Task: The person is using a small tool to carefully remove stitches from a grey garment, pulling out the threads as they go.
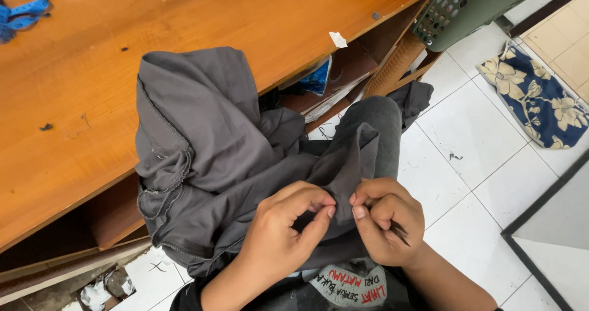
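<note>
A dark grey garment [202, 157] lies bunched, partly on the edge of a wooden table [92, 72] and partly over my lap. My left hand [285, 231] pinches a fold of the grey cloth between thumb and fingers. My right hand [383, 219] pinches the same fold right beside it, fingertips almost touching the left ones. A thin dark tool [400, 232] pokes out of my right fist; its kind is unclear. My knee in grey trousers [377, 118] rises behind the hands.
A blue measuring tape [21, 16] lies at the table's far left corner. Under the table are shelves with papers [334, 84]. A green perforated basket [466, 4] and a blue floral mat [537, 99] sit on the white tiled floor at the right.
</note>
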